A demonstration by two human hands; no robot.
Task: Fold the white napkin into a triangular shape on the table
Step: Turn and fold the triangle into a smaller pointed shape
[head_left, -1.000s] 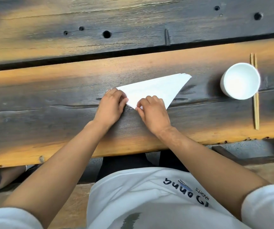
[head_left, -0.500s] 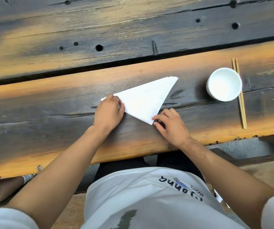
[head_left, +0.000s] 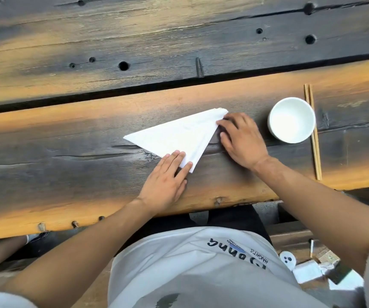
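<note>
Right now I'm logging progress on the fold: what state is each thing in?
Napkin: folded into a triangle, flat on the table.
Left hand: straight fingers pressing the napkin's near corner.
Right hand: fingers at the napkin's right edge.
Bowl: upright, looks empty.
Chopsticks: paired, lying flat right of the bowl.

The left hand (head_left: 164,185) hides the napkin's (head_left: 179,135) near corner; the shirt print (head_left: 238,252) seems blurred.

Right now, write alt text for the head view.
Two hands press a white napkin folded into a triangle on a wooden table: left hand on its near corner, right hand at its far edge. A white cup and chopsticks sit right.
</note>
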